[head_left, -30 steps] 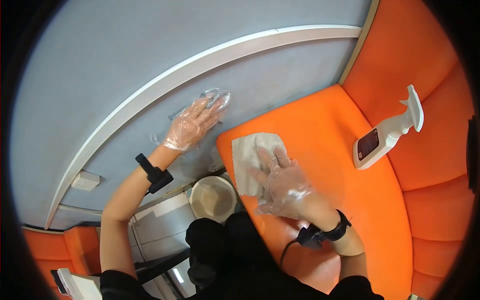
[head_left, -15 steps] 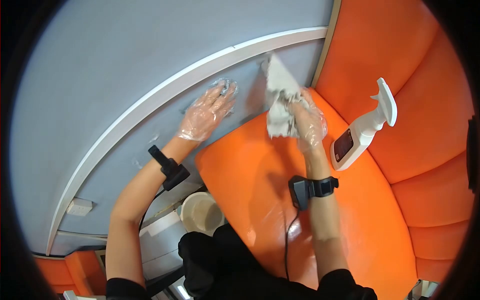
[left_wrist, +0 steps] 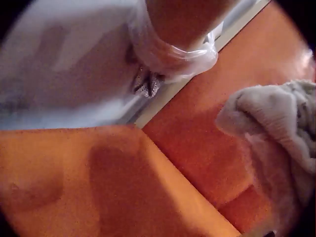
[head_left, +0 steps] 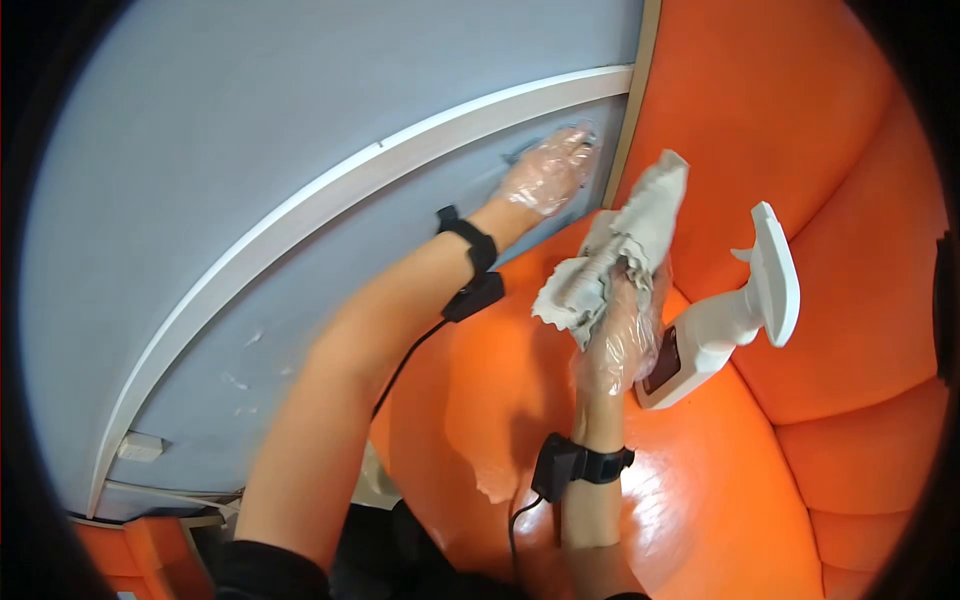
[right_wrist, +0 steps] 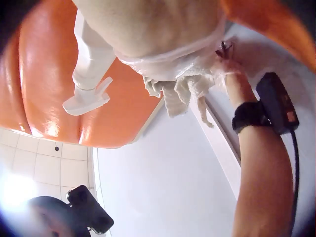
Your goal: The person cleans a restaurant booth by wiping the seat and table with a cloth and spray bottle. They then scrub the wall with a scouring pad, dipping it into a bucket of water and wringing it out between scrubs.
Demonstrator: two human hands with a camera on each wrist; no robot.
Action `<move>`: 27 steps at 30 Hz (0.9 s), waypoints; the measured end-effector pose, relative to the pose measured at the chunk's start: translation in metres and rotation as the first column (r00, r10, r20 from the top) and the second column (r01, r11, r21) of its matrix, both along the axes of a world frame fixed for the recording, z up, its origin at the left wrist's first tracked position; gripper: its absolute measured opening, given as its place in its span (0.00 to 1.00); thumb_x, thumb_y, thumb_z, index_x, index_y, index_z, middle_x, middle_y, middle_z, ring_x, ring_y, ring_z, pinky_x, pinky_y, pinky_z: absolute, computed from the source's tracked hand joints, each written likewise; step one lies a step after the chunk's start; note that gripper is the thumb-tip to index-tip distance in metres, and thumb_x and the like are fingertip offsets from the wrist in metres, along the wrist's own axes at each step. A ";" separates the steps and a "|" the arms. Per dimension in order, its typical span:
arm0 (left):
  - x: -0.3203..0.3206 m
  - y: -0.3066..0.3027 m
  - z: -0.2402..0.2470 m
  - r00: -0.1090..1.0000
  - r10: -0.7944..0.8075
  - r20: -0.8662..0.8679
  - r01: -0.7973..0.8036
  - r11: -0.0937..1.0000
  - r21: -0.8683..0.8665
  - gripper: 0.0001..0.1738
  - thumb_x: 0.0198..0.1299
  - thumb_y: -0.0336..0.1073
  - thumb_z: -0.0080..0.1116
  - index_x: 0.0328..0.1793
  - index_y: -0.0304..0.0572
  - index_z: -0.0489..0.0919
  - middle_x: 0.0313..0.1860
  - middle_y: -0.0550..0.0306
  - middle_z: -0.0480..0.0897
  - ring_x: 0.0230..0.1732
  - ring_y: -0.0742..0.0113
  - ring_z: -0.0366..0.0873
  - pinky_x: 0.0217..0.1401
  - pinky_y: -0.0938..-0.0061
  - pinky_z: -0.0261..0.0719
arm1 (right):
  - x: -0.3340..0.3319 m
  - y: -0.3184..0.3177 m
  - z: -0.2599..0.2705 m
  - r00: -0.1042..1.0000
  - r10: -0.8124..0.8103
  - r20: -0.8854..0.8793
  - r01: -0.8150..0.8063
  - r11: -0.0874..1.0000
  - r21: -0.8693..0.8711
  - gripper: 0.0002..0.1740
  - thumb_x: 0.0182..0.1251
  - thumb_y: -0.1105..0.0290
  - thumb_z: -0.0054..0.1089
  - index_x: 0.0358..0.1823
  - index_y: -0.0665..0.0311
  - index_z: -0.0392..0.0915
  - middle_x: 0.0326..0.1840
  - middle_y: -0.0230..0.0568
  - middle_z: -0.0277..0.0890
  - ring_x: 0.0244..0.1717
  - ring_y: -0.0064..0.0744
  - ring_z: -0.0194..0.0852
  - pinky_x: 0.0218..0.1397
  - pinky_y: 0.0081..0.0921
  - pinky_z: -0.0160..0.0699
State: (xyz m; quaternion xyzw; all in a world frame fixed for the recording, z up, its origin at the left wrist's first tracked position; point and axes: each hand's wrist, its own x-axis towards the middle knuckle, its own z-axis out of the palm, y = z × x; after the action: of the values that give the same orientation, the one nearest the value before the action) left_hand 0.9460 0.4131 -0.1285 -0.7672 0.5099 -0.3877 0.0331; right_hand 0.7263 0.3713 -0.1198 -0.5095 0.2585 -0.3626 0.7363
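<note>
My left hand [head_left: 553, 172], in a clear plastic glove, holds a grey mesh scouring pad [left_wrist: 148, 85] against the blue-grey wall, just below the white rail and near the corner. Most of the pad is hidden under the fingers. In my gloved right hand [head_left: 622, 335] I grip a crumpled off-white cloth [head_left: 648, 215], raised over the orange seat. Its ragged edges hang past my fingers, and the left wrist view shows the cloth [left_wrist: 271, 111] at the right. Beside the right hand stands a white spray bottle [head_left: 705, 345], partly covered by that hand.
The orange seat [head_left: 470, 400] runs along the wall [head_left: 300, 400], with a padded orange backrest [head_left: 850, 330] on the right. White streaks [head_left: 238, 382] mark the wall's lower left. A pale tub [head_left: 372, 480] shows partly below the seat. A cable trails from each wrist camera.
The right hand has picked the cloth up off the seat and lifted it towards the backrest. My left hand has slid the scouring pad rightward along the wall to the corner.
</note>
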 end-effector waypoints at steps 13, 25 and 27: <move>-0.065 0.153 -0.057 0.604 -0.118 -0.788 0.076 0.993 -0.091 0.22 0.68 0.34 0.50 0.67 0.41 0.73 0.61 0.51 0.79 0.59 0.57 0.78 0.64 0.67 0.77 | -0.004 -0.009 -0.004 0.936 0.144 0.322 -0.215 0.957 0.196 0.33 0.70 0.74 0.51 0.76 0.63 0.57 0.69 0.44 0.68 0.65 0.33 0.71 0.66 0.28 0.73; -0.071 0.144 0.001 0.978 0.118 -0.171 -0.065 0.956 0.285 0.28 0.65 0.43 0.57 0.71 0.48 0.74 0.78 0.58 0.65 0.77 0.57 0.61 0.74 0.65 0.69 | 0.013 -0.001 -0.030 0.957 0.121 0.262 -0.211 0.913 0.348 0.24 0.69 0.70 0.57 0.66 0.61 0.68 0.49 0.36 0.75 0.46 0.27 0.78 0.45 0.28 0.83; -0.042 0.083 0.003 0.981 0.103 -0.162 -0.073 0.980 0.183 0.25 0.65 0.45 0.57 0.67 0.48 0.77 0.78 0.59 0.65 0.77 0.57 0.61 0.75 0.65 0.67 | 0.014 -0.002 -0.032 0.962 0.133 0.237 -0.216 0.902 0.373 0.24 0.69 0.70 0.56 0.67 0.61 0.68 0.51 0.37 0.76 0.48 0.28 0.79 0.47 0.29 0.83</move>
State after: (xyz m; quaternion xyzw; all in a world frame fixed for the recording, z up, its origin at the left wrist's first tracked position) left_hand 0.9041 0.4966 -0.1258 -0.8135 0.5085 -0.2723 0.0742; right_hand 0.7406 0.3688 -0.1517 -0.3311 0.2018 -0.2859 0.8763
